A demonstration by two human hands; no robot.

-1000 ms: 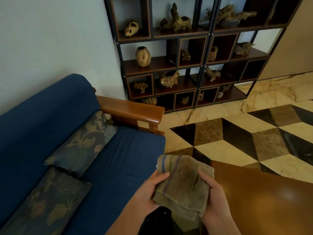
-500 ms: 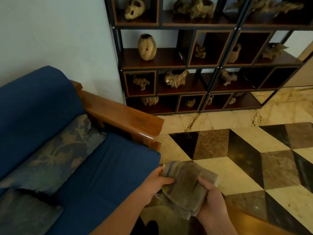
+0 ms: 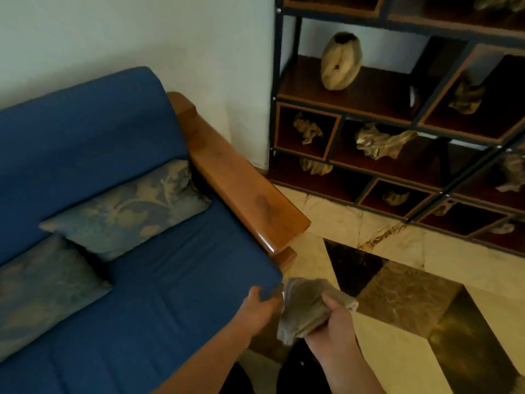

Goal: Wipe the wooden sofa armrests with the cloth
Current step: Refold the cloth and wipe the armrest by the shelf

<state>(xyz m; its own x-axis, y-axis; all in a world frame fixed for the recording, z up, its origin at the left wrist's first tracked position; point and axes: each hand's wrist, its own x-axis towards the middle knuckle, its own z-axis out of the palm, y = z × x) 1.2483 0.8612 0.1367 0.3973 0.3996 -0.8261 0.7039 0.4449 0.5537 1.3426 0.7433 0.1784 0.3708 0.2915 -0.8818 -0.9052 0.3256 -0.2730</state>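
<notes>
While hands grip cloth, armrest bare

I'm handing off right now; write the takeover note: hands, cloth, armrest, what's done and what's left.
Right hand: closed on the folded cloth, held low over the floor just past the sofa's front corner.
Left hand: at the cloth's left edge, by the blue seat cushion; blur hides whether its fingers grip it.
Wooden armrest: ahead and above the hands, top bare, dark smudges showing; the cloth is not touching it.
Done: cloth in hand, armrest in view.
Left: wipe this armrest; the other armrest is out of view.
</notes>
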